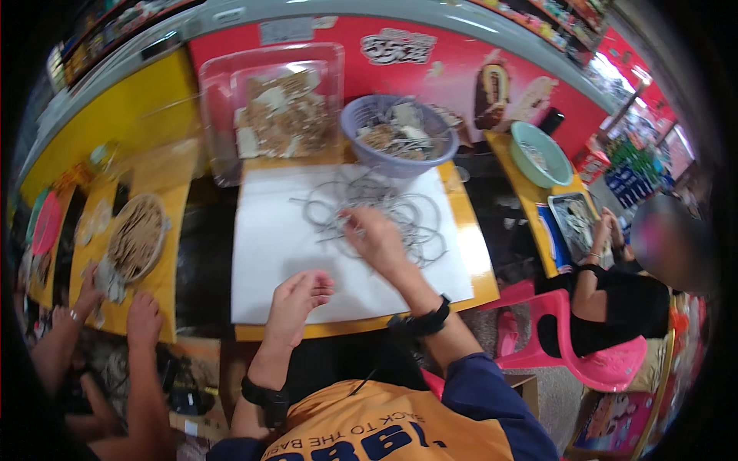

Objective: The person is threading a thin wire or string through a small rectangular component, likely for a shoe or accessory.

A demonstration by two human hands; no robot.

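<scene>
Thin grey cords (419, 223) lie in a loose, looping tangle on a white board (265, 253) in front of me. My right hand (377, 240) is over the left part of the tangle, fingertips pinched together. Whatever is between them is too small to make out. Lower and to the left, my left hand (296, 306) hovers above the board's near edge, fingers loosely bent and nothing visible in it. Beyond the cords stands a purple basket (396, 163) holding grey strips and white and brown pieces.
A clear plastic bin (217, 115) of brown and white pieces stands at the back left. On the left table, another person's hands (144, 319) are near a round basket (161, 238). To the right, a person sits on a pink chair (565, 330) by a metal tray (573, 219) and green basin (538, 178).
</scene>
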